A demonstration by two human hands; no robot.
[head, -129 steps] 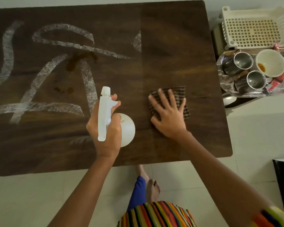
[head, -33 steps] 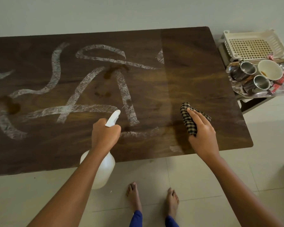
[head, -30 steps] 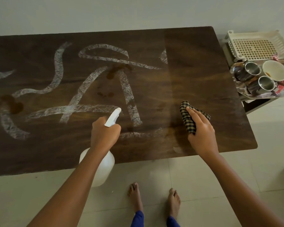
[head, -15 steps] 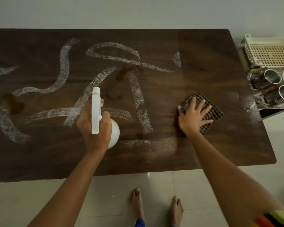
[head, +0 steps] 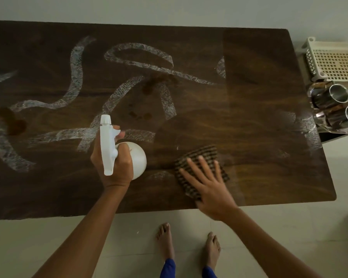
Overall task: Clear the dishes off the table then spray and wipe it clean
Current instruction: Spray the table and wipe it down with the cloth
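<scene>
A dark wooden table (head: 259, 81) fills the view, marked with white curving smears (head: 76, 73) and brown stains (head: 8, 123). My left hand (head: 113, 163) grips a white spray bottle (head: 109, 145) above the table's near middle, nozzle pointing away from me. My right hand (head: 207, 185) lies flat with spread fingers on a dark checked cloth (head: 199, 157), pressing it onto the table near the front edge. The wood around the cloth looks wet and free of white marks.
Off the table's right end a steel tray (head: 317, 127) carries two steel cups (head: 338, 93) and a white bowl at the frame edge. A white plastic basket (head: 333, 61) stands behind it. My bare feet (head: 165, 239) are on the pale tiled floor.
My right hand has slid the cloth toward me and slightly left, down to the front edge. The left hand still holds the bottle, now a little nearer me.
</scene>
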